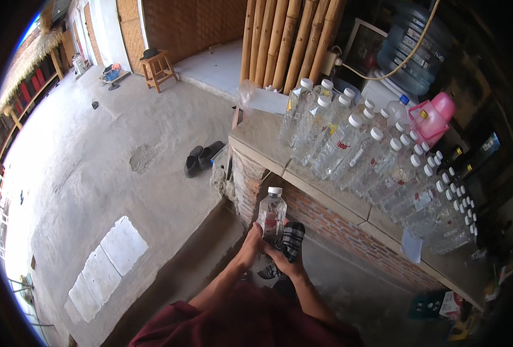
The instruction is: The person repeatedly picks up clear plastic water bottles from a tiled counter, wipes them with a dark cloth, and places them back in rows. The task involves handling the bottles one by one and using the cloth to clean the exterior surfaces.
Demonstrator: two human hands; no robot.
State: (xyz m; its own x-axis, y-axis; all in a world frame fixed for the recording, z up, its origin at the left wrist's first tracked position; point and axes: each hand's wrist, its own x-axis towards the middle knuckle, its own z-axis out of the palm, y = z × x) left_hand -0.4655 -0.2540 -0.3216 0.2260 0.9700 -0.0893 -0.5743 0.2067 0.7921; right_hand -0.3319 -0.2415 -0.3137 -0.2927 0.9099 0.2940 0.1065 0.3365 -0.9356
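A clear plastic bottle (272,212) with a white cap stands upright between my hands, with red print on its side. My left hand (252,245) grips its lower left side. A dark grey striped cloth (293,238) is bunched in my right hand (286,261), close against the bottle's right side. Part of the cloth hangs below the hand. The fingers of both hands are partly hidden behind the bottle and cloth. Rows of similar white-capped bottles (341,145) stand on the tiled counter (256,130) to my right.
The counter rests on a brick wall (347,221). A pink plastic container (434,115) and a large water jug (412,52) are behind the bottles. Dark shoes (202,158) sit on the raised concrete floor (109,191), whose edge drops beside me. A wooden stool (159,71) stands farther off.
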